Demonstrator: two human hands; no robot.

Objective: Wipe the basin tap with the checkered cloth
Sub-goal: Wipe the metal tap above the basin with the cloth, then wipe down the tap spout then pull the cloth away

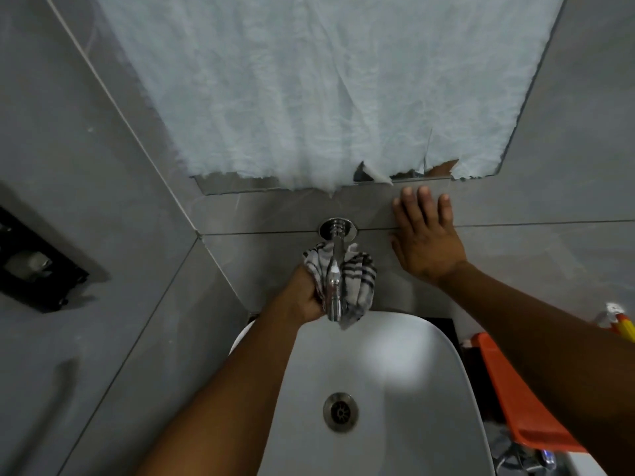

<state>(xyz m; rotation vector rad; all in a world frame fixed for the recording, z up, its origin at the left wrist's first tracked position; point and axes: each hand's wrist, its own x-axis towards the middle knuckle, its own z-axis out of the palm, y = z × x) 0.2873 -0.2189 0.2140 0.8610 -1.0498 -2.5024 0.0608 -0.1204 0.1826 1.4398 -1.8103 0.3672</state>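
Grey tiled wall (103,139), glossy white oval basin (395,372). Left hand (302,297) clamps checkered cloth (357,280) round chrome tap (335,269); right hand (426,235) flat, fingers spread.

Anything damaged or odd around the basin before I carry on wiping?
Yes: the white film covering the mirror is ragged and torn along its bottom edge, baring strips of glass. The tap, checkered cloth and basin look normal.

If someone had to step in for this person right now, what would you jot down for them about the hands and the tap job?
Left hand: gripping the grey-and-white checkered cloth, which is wrapped around the chrome wall-mounted tap.
Right hand: empty, open, pressed flat against the grey tiled wall beside the tap.
The tap juts out over the white oval basin.
Done: cloth is on the spout.
Left: finish rubbing the spout and its round wall flange, then remove the cloth.
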